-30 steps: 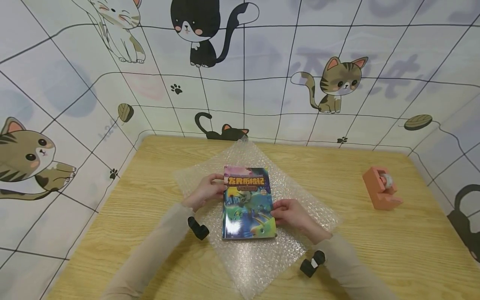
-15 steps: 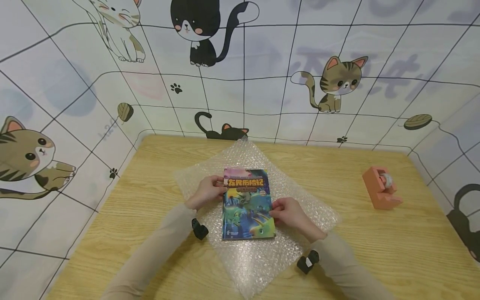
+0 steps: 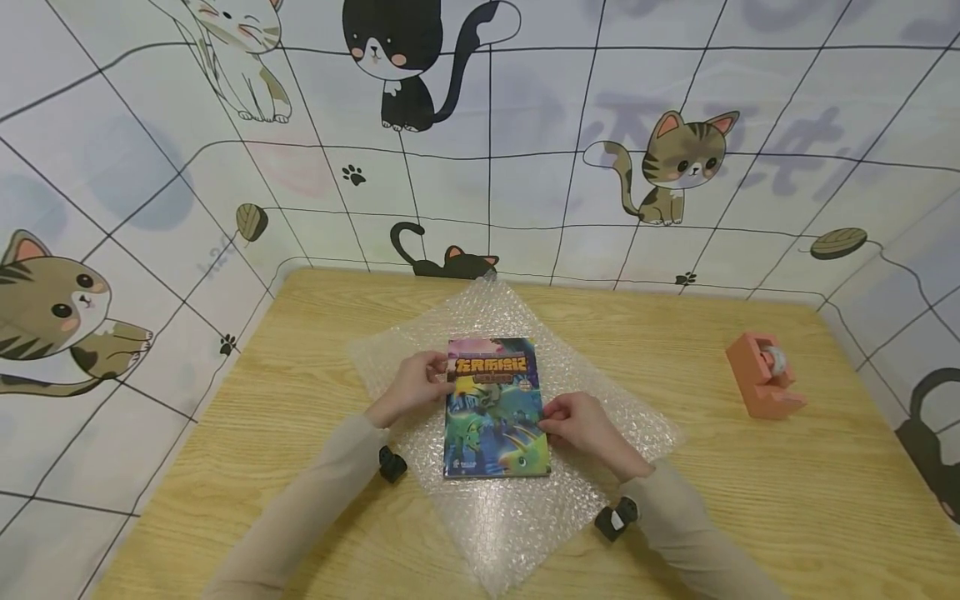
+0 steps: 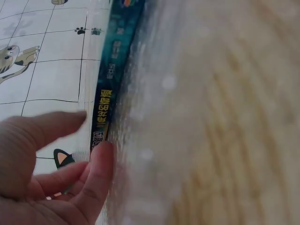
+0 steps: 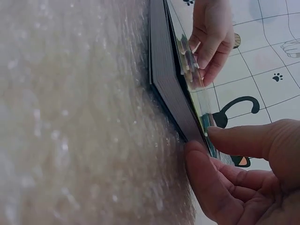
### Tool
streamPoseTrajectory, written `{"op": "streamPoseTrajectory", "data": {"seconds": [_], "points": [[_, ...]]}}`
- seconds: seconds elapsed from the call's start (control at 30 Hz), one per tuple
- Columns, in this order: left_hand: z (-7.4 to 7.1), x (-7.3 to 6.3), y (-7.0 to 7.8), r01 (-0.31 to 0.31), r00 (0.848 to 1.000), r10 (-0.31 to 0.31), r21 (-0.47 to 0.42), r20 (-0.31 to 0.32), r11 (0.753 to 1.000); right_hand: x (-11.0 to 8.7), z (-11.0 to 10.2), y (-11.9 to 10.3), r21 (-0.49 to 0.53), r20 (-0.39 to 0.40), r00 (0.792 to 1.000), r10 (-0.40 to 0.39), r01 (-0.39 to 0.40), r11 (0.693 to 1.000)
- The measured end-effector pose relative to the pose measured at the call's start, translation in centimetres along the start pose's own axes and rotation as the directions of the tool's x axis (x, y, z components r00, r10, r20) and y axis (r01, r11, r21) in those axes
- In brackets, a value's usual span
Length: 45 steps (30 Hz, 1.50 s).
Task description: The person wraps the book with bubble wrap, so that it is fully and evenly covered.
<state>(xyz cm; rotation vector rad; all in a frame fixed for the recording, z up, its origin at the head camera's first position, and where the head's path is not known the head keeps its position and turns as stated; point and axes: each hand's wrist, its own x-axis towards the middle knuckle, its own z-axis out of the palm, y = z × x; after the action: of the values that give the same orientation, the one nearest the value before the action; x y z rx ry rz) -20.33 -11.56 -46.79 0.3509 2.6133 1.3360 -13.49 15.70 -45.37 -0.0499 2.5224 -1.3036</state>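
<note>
A glossy, colourful book [image 3: 495, 417] lies face up on a sheet of bubble wrap [image 3: 495, 525], which is turned cornerwise on the table. My left hand [image 3: 412, 385] is at the book's left edge. In the left wrist view, its fingertips touch the dark spine [image 4: 110, 70], while the thumb stands apart from them. On the opposite edge, my right hand [image 3: 588, 429] pinches the book low down. The right wrist view shows that thumb on the cover and a finger against the white page block [image 5: 168, 84]. The fingers' undersides are partly hidden.
An orange tape dispenser [image 3: 761, 379] with a roll of tape stands on the wooden table [image 3: 750, 500] at the right. A cat-patterned cloth [image 3: 540, 167] rises behind the table and along its sides.
The left hand has shifted slightly, its thumb easing lower along the edge. The book's cover has lost its bright glare, and its top edge sits a touch lower. The right hand barely moved.
</note>
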Motion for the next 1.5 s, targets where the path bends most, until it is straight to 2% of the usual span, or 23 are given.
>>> {"op": "streamPoseTrajectory", "data": {"seconds": [0.13,0.3,0.4,0.47,0.67,0.77,0.83,0.9,1.0,1.03,1.07,1.17,1.27,1.33,1.43,1.5], "points": [[-0.1,-0.8,-0.3,-0.116,0.993,0.115,0.003,0.036,0.993,-0.4,-0.4,0.2,0.016,-0.021,0.998,-0.057,0.057,0.998],[0.0,-2.0,-0.4,-0.245,0.964,0.232,0.090,0.133,0.965,-1.3,-0.6,0.1,0.029,-0.040,0.990,-0.133,0.134,0.991],[0.1,-2.5,-0.4,-0.285,0.949,0.257,0.155,0.181,0.946,-2.1,-0.4,-0.1,0.054,-0.006,0.984,-0.178,0.178,0.982],[0.2,-2.7,-0.3,-0.298,0.945,0.260,0.190,0.198,0.936,-2.8,-0.2,-0.2,0.082,0.026,0.978,-0.207,0.204,0.976],[0.3,-2.8,-0.4,-0.306,0.941,0.264,0.199,0.211,0.931,-4.8,0.9,-0.4,0.150,0.126,0.948,-0.291,0.272,0.951],[0.3,-2.8,-0.5,-0.311,0.939,0.271,0.185,0.213,0.932,-5.9,1.7,-0.4,0.180,0.188,0.912,-0.364,0.333,0.926],[0.3,-2.8,-0.5,-0.317,0.937,0.277,0.181,0.213,0.931,-6.7,2.3,-0.3,0.180,0.220,0.868,-0.445,0.412,0.893],[0.3,-2.8,-0.6,-0.322,0.935,0.283,0.181,0.214,0.929,-7.3,2.9,0.0,0.161,0.241,0.807,-0.540,0.515,0.842],[0.3,-2.7,-0.6,-0.324,0.935,0.284,0.187,0.214,0.927,-8.1,3.8,0.4,0.106,0.265,0.694,-0.669,0.669,0.736],[0.3,-2.7,-0.6,-0.324,0.935,0.284,0.185,0.215,0.928,-8.3,4.1,0.6,0.087,0.275,0.665,-0.694,0.702,0.707],[0.3,-2.7,-0.6,-0.325,0.934,0.284,0.186,0.215,0.927,-8.6,4.3,0.6,0.088,0.297,0.649,-0.700,0.711,0.697],[0.3,-2.7,-0.6,-0.327,0.934,0.287,0.183,0.213,0.927,-9.3,4.6,0.6,0.072,0.359,0.619,-0.698,0.728,0.682],[0.3,-2.8,-0.5,-0.322,0.935,0.282,0.180,0.214,0.930,-9.9,4.6,0.4,0.055,0.435,0.611,-0.662,0.715,0.697],[0.2,-2.8,-0.5,-0.317,0.937,0.278,0.181,0.213,0.931,-10.1,4.6,0.3,0.012,0.460,0.595,-0.660,0.739,0.674],[0.2,-2.8,-0.4,-0.316,0.937,0.276,0.182,0.214,0.931,-10.2,4.7,0.3,-0.049,0.490,0.598,-0.635,0.746,0.664],[0.2,-2.8,-0.4,-0.321,0.936,0.281,0.183,0.214,0.929,-10.2,4.7,0.3,-0.084,0.496,0.608,-0.620,0.745,0.662]]}}
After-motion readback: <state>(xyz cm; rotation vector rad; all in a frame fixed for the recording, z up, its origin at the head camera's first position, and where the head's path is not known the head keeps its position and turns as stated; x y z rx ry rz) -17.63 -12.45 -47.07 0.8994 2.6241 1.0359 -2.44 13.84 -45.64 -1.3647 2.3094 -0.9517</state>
